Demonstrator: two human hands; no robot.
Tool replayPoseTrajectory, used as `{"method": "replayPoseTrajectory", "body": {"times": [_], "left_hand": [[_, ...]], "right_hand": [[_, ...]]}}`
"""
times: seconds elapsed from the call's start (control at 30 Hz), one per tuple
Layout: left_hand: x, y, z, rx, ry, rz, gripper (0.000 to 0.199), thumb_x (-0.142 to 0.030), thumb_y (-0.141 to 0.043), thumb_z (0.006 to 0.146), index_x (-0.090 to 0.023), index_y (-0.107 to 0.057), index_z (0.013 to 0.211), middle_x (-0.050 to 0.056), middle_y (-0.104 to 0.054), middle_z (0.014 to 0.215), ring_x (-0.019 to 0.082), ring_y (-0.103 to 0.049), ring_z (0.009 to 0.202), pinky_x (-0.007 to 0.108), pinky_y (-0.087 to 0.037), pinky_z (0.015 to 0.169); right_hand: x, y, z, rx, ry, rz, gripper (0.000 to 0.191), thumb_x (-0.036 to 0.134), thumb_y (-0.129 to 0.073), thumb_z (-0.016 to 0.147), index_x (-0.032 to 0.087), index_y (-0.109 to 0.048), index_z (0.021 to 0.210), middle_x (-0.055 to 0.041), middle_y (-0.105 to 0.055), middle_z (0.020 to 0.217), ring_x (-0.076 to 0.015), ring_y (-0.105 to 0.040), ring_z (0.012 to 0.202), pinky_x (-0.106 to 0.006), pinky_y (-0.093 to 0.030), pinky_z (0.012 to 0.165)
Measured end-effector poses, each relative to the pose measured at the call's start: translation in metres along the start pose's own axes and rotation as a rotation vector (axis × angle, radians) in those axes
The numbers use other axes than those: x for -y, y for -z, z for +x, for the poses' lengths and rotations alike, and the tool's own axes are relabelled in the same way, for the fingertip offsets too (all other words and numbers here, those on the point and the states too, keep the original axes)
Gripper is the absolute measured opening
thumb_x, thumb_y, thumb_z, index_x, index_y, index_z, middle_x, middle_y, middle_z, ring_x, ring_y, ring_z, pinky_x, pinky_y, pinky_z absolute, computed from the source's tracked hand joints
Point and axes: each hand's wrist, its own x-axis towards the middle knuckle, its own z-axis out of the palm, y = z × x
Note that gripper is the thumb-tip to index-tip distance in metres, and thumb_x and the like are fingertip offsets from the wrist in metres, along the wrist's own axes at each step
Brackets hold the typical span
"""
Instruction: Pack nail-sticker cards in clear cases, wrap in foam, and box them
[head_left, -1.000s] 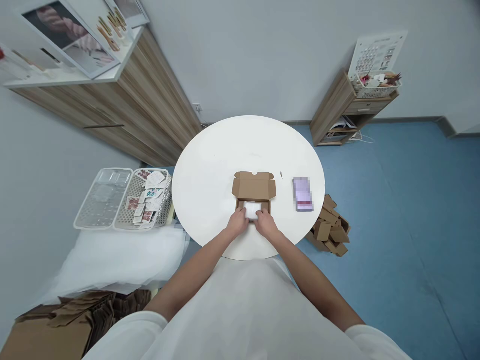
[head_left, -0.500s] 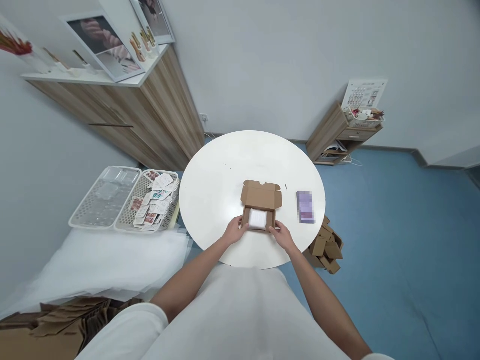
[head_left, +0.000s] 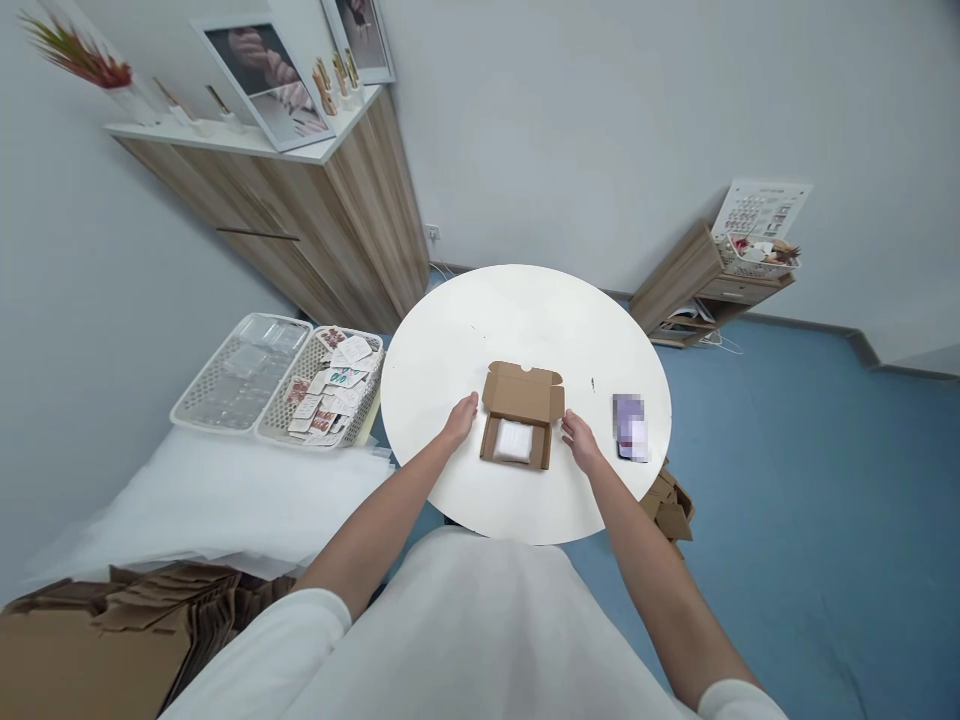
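Note:
A small brown cardboard box lies on the white round table, its lid raised and folded back, side flaps sticking out. Inside sits a white wrapped packet. My left hand is just left of the raised lid, fingers stretched forward and holding nothing. On the other side, my right hand is held open near the lid's right flap, its fingers apart; whether a fingertip touches the flap I cannot tell.
A purple-screened phone lies at the table's right. White baskets with cards and clear packs stand left, above white sheets and flat cardboard. Folded boxes lie below the table's right edge. Cabinets line the wall.
Both hands have let go of the box's front sides and moved forward and outward, to either side of the lid. The box stays on the table. The head view has shifted slightly left.

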Motion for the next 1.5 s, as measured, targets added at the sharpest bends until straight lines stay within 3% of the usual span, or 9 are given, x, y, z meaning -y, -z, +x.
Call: {"method": "replayPoseTrajectory", "body": {"times": [0.1, 0.2, 0.37, 0.6, 0.77, 0.93, 1.1, 1.23, 1.5], "left_hand": [[-0.023, 0.002, 0.012, 0.100, 0.086, -0.120, 0.078, -0.069, -0.015, 0.079, -0.013, -0.033, 0.130, 0.016, -0.045, 0.130, 0.025, -0.045, 0.116, 0.035, -0.039, 0.089], [-0.031, 0.000, 0.015, 0.148, 0.072, -0.138, 0.079, -0.068, -0.015, 0.079, -0.012, -0.031, 0.132, 0.016, -0.044, 0.131, 0.026, -0.044, 0.117, 0.036, -0.037, 0.091], [-0.027, -0.007, 0.004, 0.158, -0.010, -0.194, 0.079, -0.067, -0.008, 0.080, -0.014, -0.031, 0.133, 0.012, -0.046, 0.127, 0.023, -0.042, 0.118, 0.032, -0.036, 0.093], [-0.013, -0.004, -0.009, 0.340, -0.050, -0.178, 0.078, -0.067, 0.004, 0.077, -0.027, -0.032, 0.134, 0.004, -0.054, 0.107, 0.019, -0.041, 0.116, 0.035, -0.029, 0.099], [-0.008, 0.003, -0.015, 0.378, -0.045, -0.118, 0.082, -0.067, 0.008, 0.076, -0.026, -0.037, 0.131, 0.003, -0.046, 0.127, 0.021, -0.037, 0.122, 0.036, -0.023, 0.103], [-0.005, 0.000, -0.029, 0.371, -0.071, -0.097, 0.065, -0.068, -0.022, 0.079, -0.030, -0.041, 0.128, -0.002, -0.029, 0.141, 0.024, -0.027, 0.129, 0.035, -0.023, 0.104], [-0.001, 0.000, -0.037, 0.355, -0.048, -0.186, 0.061, -0.063, -0.035, 0.079, -0.026, -0.043, 0.127, 0.002, -0.033, 0.139, 0.025, -0.034, 0.125, 0.036, -0.029, 0.101], [-0.001, 0.000, -0.037, 0.372, -0.015, -0.233, 0.063, -0.062, -0.041, 0.077, -0.025, -0.041, 0.128, 0.004, -0.027, 0.142, 0.026, -0.033, 0.125, 0.035, -0.036, 0.095], [-0.002, 0.005, -0.034, 0.436, -0.061, -0.088, 0.052, -0.060, -0.036, 0.079, -0.028, -0.053, 0.116, 0.003, -0.045, 0.132, 0.024, -0.043, 0.117, 0.037, -0.036, 0.093]], "right_hand": [[0.017, -0.003, 0.014, 0.054, -0.065, 0.129, 0.064, 0.066, -0.029, 0.077, 0.026, -0.040, 0.126, -0.0051, -0.042, 0.134, -0.0220, -0.036, 0.125, -0.043, -0.032, 0.099], [0.025, -0.007, 0.016, 0.105, -0.018, 0.184, 0.065, 0.066, -0.027, 0.078, 0.025, -0.038, 0.128, -0.0048, -0.036, 0.138, -0.0210, -0.032, 0.127, -0.042, -0.027, 0.102], [0.027, -0.008, 0.002, 0.168, 0.129, 0.176, 0.064, 0.067, -0.021, 0.078, 0.031, -0.041, 0.127, 0.0018, -0.037, 0.138, -0.0199, -0.032, 0.127, -0.040, -0.027, 0.102], [0.017, 0.004, -0.018, 0.333, 0.215, 0.103, 0.068, 0.069, -0.009, 0.077, 0.035, -0.047, 0.122, 0.0053, -0.040, 0.135, -0.0203, -0.029, 0.127, -0.044, -0.019, 0.103], [0.006, 0.010, -0.020, 0.284, 0.127, 0.056, 0.063, 0.069, -0.018, 0.077, 0.033, -0.056, 0.113, 0.0054, -0.039, 0.135, -0.0217, -0.025, 0.129, -0.044, -0.020, 0.103], [-0.003, 0.000, -0.029, 0.244, 0.148, 0.065, 0.041, 0.053, -0.046, 0.076, 0.030, -0.059, 0.108, 0.0044, -0.039, 0.136, -0.0198, -0.030, 0.127, -0.037, -0.023, 0.104], [-0.005, -0.007, -0.041, 0.199, 0.074, 0.258, 0.039, 0.040, -0.056, 0.073, 0.030, -0.056, 0.111, 0.0025, -0.050, 0.127, -0.0182, -0.041, 0.120, -0.035, -0.028, 0.103], [-0.002, -0.008, -0.041, 0.152, 0.047, 0.344, 0.031, 0.039, -0.056, 0.074, 0.030, -0.060, 0.104, 0.0038, -0.047, 0.129, -0.0181, -0.039, 0.122, -0.032, -0.035, 0.100], [0.000, -0.005, -0.035, 0.122, 0.051, 0.212, 0.043, 0.035, -0.058, 0.071, 0.029, -0.054, 0.113, -0.0006, -0.052, 0.124, -0.0229, -0.047, 0.115, -0.039, -0.042, 0.094]]}}
